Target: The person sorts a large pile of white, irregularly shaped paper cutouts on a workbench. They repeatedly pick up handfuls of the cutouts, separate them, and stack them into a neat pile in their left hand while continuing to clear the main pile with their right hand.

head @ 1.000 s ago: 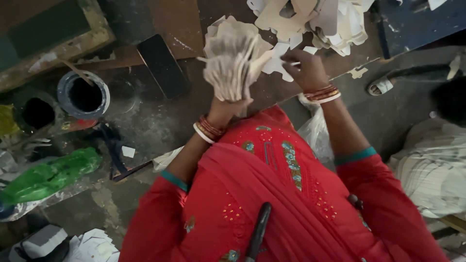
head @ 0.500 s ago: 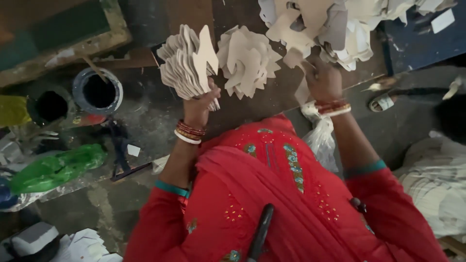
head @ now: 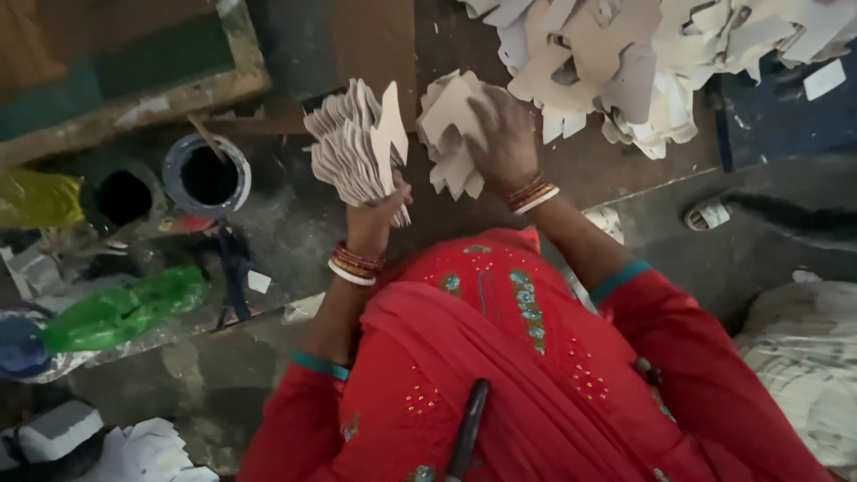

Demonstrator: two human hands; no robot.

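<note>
Left hand (head: 379, 210) raised, fingers clamped on fanned stack of pale card cut-outs (head: 355, 143), stack upright above wrist bangles. Right hand (head: 504, 134) spread flat, palm down, pressing second bundle of cut-outs (head: 446, 134) lying on dark floor just beside first. Large loose heap of same cut-outs (head: 643, 62) beyond right hand. Round tin with dark contents (head: 207, 176) left of raised stack; green plastic bag (head: 120, 308) nearer, well apart.
</note>
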